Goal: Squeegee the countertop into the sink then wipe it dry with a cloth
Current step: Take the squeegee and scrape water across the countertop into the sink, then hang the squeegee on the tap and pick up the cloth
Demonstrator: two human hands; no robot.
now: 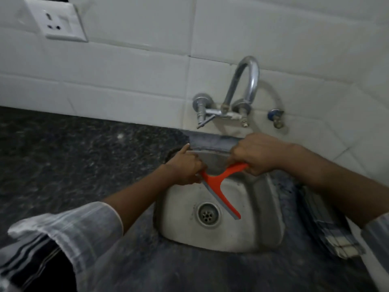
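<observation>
An orange squeegee with a grey rubber blade hangs over the steel sink. My right hand is closed around its handle at the sink's back edge. My left hand pinches the upper end of the blade, its forefinger pointing toward the back rim. The blade runs diagonally down to a spot just right of the drain. The dark speckled countertop stretches to the left. A folded checked cloth lies on the counter right of the sink.
A chrome wall tap arches over the back of the sink, with a small blue valve to its right. White tiles cover the wall, and a power socket sits at the upper left.
</observation>
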